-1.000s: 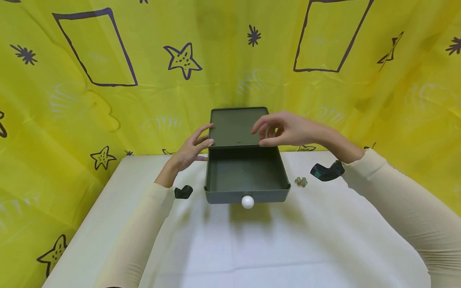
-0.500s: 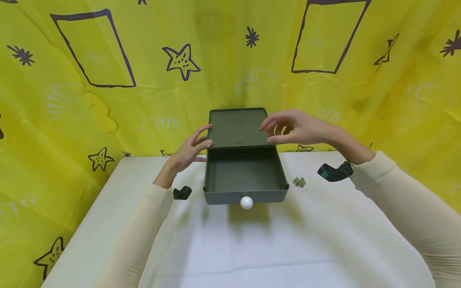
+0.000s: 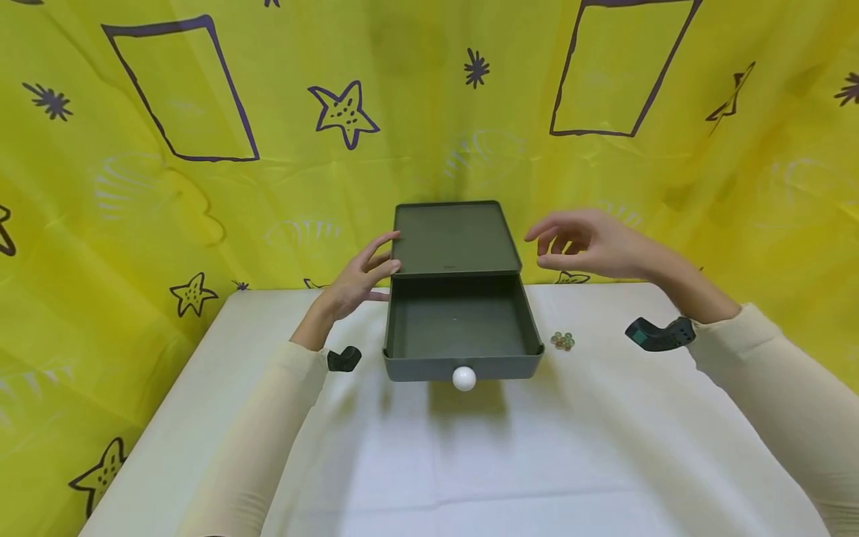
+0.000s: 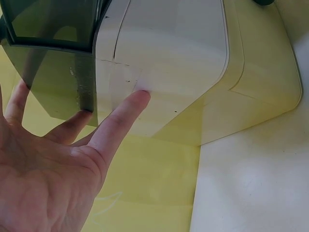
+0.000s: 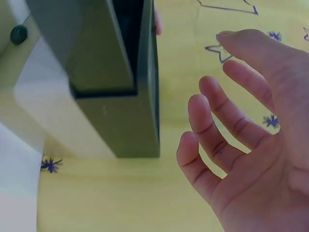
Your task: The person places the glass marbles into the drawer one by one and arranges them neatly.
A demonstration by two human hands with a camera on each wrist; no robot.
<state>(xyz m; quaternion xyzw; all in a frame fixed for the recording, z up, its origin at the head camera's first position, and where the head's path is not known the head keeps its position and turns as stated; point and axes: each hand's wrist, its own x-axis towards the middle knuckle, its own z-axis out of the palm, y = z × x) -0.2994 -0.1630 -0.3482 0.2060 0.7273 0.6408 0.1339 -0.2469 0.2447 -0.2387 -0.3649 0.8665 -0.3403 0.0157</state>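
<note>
**While the left hand (image 3: 349,287) braces the drawer box (image 3: 458,235), the right hand (image 3: 597,242) hangs clear**

The grey-green drawer box sits mid-scene, towards the far part of the white table (image 3: 268,380); whether it rests directly on the tabletop is hard to tell. Its drawer (image 3: 416,368) stands out towards the near side, so the inside faces upward and the round white knob (image 3: 464,378) is easy to reach from the near side.

The left hand is spread, fingers extended, with fingertips touching the box's left side rather than wrapping round it. That looks like a steadying touch, probably enough to keep the box from sliding. The right hand, just right of the box and apart from it, has loosely bent fingers and holds nothing; the gap leaves the drawer unobstructed.

On the table, near the drawer's right side, lies a tight cluster of small glassy balls (image 3: 562,341), apparently marbles, perhaps grouped there to be within the right hand's reach. Beyond everything hangs a yellow curtain (image 3: 416,164) printed with starfish, likely a plain backdrop.
</note>
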